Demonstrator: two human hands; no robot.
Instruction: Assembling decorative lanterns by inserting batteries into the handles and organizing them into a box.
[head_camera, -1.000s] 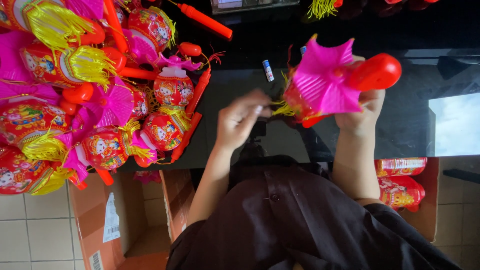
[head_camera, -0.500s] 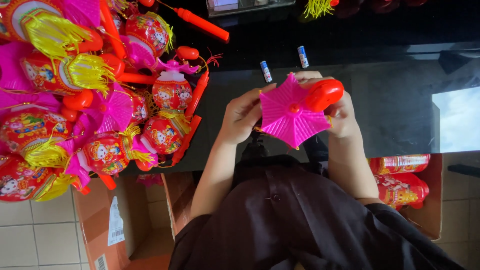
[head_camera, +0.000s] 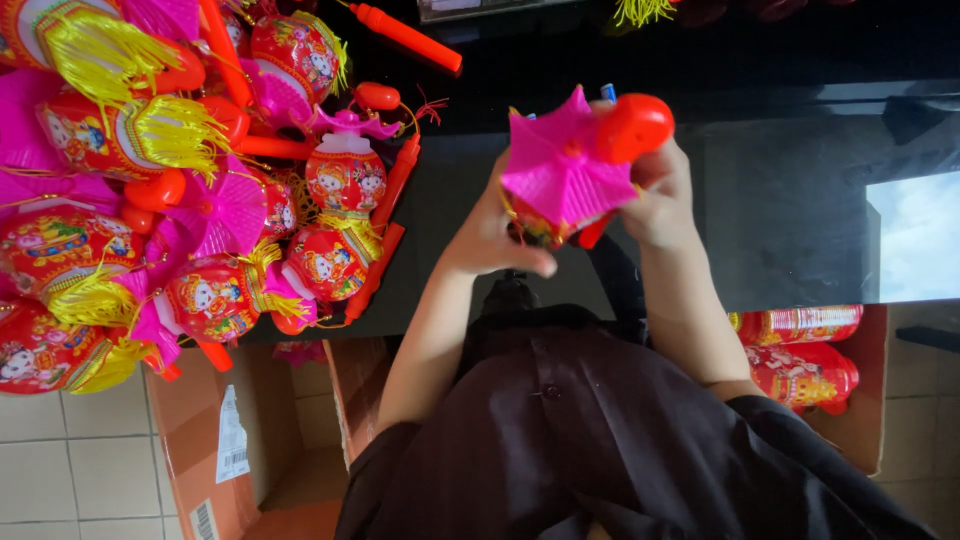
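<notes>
I hold a toy lantern with a pink pleated top and a red body over the dark glossy table. My left hand cups its lower left side, thumb under the body. My right hand grips the right side, next to the round red end of its handle. The lantern's body is mostly hidden behind the pink top.
A heap of finished red and pink lanterns with yellow tassels covers the table's left part. A loose red handle stick lies at the back. Cardboard boxes stand on the tiled floor: one at the left, one at the right holding folded red lanterns.
The lantern was out at my right, came to the middle with its pink top facing me, and is now tilted and raised slightly. My left hand has closed on its underside.
</notes>
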